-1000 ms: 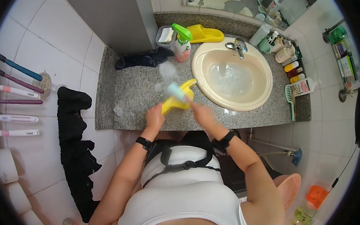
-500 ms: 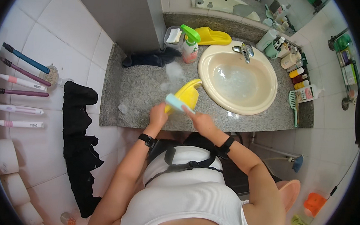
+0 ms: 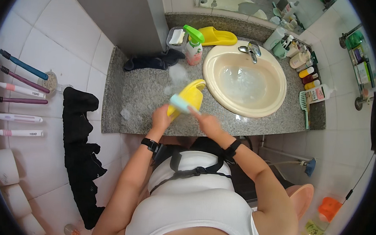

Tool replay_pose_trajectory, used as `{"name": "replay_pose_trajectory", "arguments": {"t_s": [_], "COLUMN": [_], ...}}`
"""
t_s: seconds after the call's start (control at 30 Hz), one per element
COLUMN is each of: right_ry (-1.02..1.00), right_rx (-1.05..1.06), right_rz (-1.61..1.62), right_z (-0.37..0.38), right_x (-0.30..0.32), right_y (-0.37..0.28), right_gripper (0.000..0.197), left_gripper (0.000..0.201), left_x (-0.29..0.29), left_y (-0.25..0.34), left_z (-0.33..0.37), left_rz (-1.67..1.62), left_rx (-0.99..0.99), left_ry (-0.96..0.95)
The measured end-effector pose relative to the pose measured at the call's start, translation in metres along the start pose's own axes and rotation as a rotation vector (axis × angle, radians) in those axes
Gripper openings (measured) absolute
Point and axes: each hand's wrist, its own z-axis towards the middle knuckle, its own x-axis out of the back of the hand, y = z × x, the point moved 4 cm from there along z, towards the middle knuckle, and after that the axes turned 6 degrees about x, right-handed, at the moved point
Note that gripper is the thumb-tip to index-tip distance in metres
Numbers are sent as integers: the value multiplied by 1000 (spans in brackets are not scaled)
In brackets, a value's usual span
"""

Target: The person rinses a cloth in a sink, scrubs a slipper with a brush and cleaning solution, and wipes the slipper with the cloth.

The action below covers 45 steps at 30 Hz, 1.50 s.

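Observation:
Above the near part of the grey counter, my left hand (image 3: 160, 117) is closed round one end of a yellow slipper (image 3: 194, 93), whose far end points toward the sink. A pale blue scrubbing brush (image 3: 179, 104) lies across the slipper, held by its handle in my closed right hand (image 3: 209, 126). That hand is slightly smeared by motion, and the brush's bristles are hidden. A second yellow slipper (image 3: 220, 37) rests at the back of the counter, beside a spray bottle (image 3: 194, 49) with a green head.
The cream sink (image 3: 209, 92), under a chrome tap (image 3: 252, 51), holds cloudy water. White foam (image 3: 178, 75) sits on the granite counter (image 3: 142, 98). A dark cloth (image 3: 152, 61) lies at the back left, near a soap box (image 3: 176, 37). Toiletry bottles (image 3: 300, 59) line the right side.
The brush has shifted slightly along the slipper with my right hand. Both hands keep their holds, and the whole view has moved a little.

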Motion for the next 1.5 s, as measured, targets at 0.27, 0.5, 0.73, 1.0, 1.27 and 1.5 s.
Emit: {"name": "replay_pose_trajectory", "arguments": {"t_s": [0.27,0.5,0.73,1.0,1.27,1.5], "right_ry": [137,285,253,261,443,351], "right_rx": [-136,-193,-170,-269,-178,-266], "right_rz": [101,171,290,288,260,229], "right_z": [11,18,20,30,36,23], "right_x": [13,21,22,20,20,44], "right_y": [23,39,26,41,49,50], "right_gripper": [70,59,53,46,56,54], "left_gripper": [36,37,34,36,35,32], "left_x": [0,0,0,2,6,0], "left_y": [-7,-4,-7,-8,-11,-9], "left_z": [3,5,3,4,9,5], "left_rz": [25,49,18,11,-1,-75], "left_rx": [-25,21,-23,10,21,20], "left_ry": [-1,-36,7,-17,-16,-68]}}
